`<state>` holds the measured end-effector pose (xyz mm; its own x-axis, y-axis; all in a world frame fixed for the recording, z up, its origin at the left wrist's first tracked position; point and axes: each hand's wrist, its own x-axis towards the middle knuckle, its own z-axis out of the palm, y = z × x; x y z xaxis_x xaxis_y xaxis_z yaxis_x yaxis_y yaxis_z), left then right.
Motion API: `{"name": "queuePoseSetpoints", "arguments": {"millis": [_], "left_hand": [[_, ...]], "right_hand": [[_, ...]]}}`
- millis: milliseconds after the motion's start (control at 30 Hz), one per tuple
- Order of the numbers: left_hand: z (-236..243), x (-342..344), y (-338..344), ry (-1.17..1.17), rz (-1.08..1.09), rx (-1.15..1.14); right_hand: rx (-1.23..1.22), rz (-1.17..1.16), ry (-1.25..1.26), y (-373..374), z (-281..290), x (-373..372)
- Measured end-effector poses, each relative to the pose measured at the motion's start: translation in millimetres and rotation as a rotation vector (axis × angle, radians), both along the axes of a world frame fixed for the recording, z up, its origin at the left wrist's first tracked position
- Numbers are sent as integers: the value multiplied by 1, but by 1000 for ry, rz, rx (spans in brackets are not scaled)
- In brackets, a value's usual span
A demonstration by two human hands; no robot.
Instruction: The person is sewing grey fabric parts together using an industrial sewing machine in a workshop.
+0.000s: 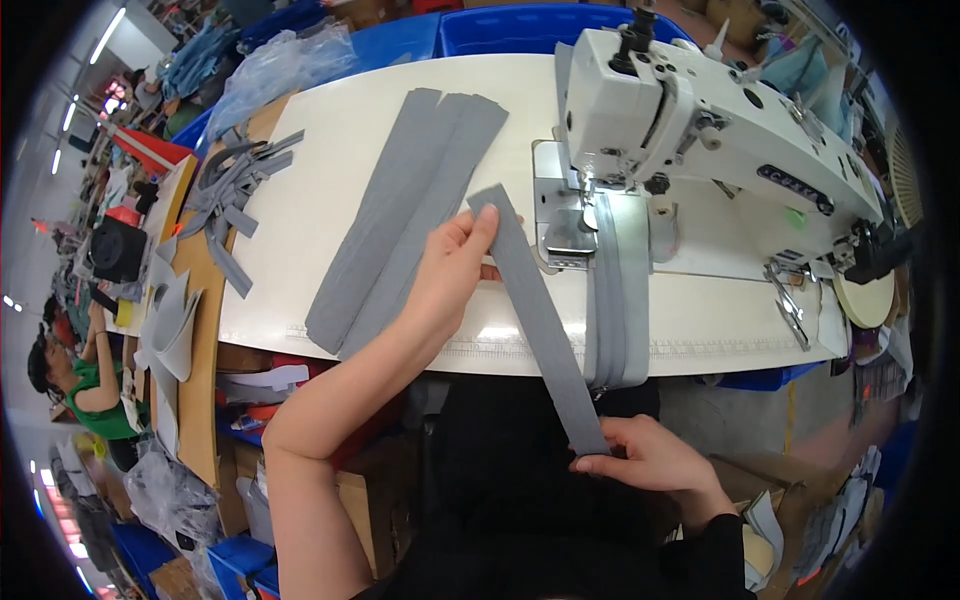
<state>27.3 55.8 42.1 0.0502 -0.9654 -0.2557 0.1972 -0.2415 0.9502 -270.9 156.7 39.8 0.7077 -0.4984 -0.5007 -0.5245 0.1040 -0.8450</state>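
A long grey fabric strip [541,325] stretches slantwise between my hands. My left hand [462,248] pinches its far end, thumb on top, just left of the sewing machine's needle area. At the near end, past the table's front edge, my right hand [645,455] grips the strip between thumb and fingers. The white sewing machine [640,110] stands to the right, its metal presser area over a grey zippered piece [619,300] that hangs over the front edge. Stacks of grey fabric strips [410,215] lie on the white table left of my left hand.
A tangle of grey fabric scraps [225,195] rests at the table's left edge. Blue bins [500,30] and clear plastic bags [285,75] stand behind. Metal scissors-like tool [788,308] lies at the right, near a tape roll [865,300]. A person in green [100,395] works far left.
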Motion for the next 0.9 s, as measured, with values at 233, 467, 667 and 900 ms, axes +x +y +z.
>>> {"name": "queuePoseSetpoints", "arguments": {"millis": [233, 467, 667, 900], "left_hand": [[0, -33, 35, 88, -117, 51], [7, -50, 46, 203, -197, 25], [-3, -44, 42, 204, -314, -4], [-7, -42, 34, 149, -355, 1]], "right_hand": [[-1217, -613, -116, -27, 26, 53], [-1443, -786, -32, -32, 8, 77], [-1307, -863, -117, -32, 4, 79], [-1120, -912, -191, -28, 1, 79]]}}
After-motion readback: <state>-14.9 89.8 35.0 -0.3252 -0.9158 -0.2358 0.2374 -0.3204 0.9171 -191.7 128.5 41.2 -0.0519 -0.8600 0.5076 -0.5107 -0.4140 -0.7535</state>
